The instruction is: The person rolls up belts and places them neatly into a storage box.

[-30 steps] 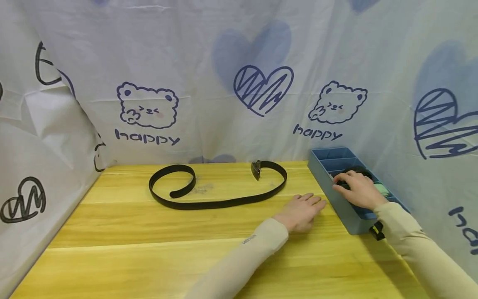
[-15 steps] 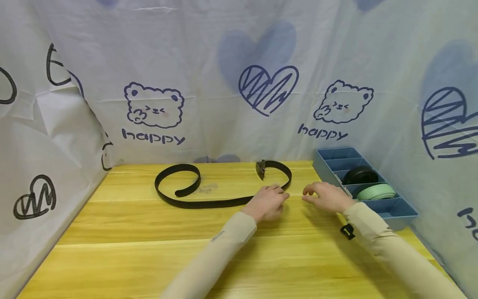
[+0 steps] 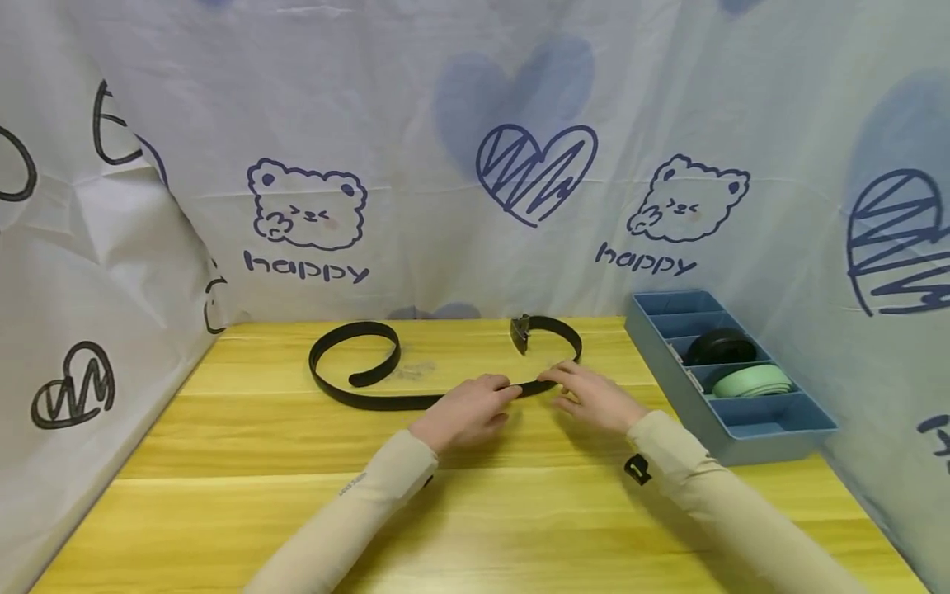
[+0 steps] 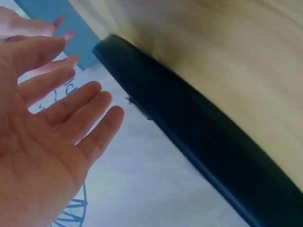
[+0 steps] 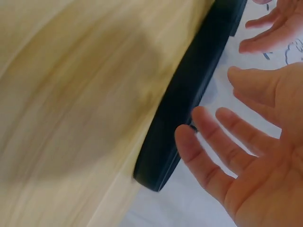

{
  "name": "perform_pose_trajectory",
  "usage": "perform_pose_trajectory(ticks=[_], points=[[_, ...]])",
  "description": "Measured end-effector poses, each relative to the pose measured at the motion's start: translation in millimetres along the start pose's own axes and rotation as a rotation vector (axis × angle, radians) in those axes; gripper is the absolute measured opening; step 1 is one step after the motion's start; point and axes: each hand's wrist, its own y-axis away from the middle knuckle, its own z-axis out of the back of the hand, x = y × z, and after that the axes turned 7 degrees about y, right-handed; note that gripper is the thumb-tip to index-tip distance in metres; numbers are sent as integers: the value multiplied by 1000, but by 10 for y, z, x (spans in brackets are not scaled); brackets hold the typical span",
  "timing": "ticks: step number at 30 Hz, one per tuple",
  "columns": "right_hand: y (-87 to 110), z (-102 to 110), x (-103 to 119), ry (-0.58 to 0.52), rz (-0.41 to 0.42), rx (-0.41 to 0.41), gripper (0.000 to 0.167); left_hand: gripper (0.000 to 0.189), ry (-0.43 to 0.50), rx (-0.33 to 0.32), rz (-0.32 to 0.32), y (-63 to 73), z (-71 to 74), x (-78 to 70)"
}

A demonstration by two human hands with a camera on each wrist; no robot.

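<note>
A black belt [image 3: 401, 403] stands on its edge on the wooden table, its left end curled into a loop and its metal buckle [image 3: 520, 333] at the back right. My left hand [image 3: 469, 412] is over the belt's front stretch, with fingers loosely extended. Just to its right, my right hand [image 3: 594, 398] reaches the same stretch, fingers slightly bent. In the left wrist view, the fingers [image 4: 90, 113] are spread beside the belt [image 4: 189, 123], not curled round it. The right wrist view has the fingertips [image 5: 187, 137] close against or just beside the belt [image 5: 175, 113]; contact is unclear.
A blue divided box [image 3: 772, 412] stands at the right, holding a rolled black belt [image 3: 720, 347] and a rolled light green belt [image 3: 753, 382] in separate compartments. A printed white cloth [image 3: 416, 206] hangs behind and along both sides of the yellow wooden table [image 3: 519, 528].
My right hand has left the box and moved left to the black belt. My left hand has also moved left along the belt's front. The belt lies as before.
</note>
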Motion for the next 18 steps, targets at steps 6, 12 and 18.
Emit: perform_pose_trajectory(ticks=[6,12,18], points=[[-46,-64,16,60,60,1,44,46,22,7,18,201,-8,200],[-105,-122,8,87,61,-48,45,48,105,55,117,302,34,373],[-175,-197,14,81,65,-29,44,51,140,80,252,423,94,650]])
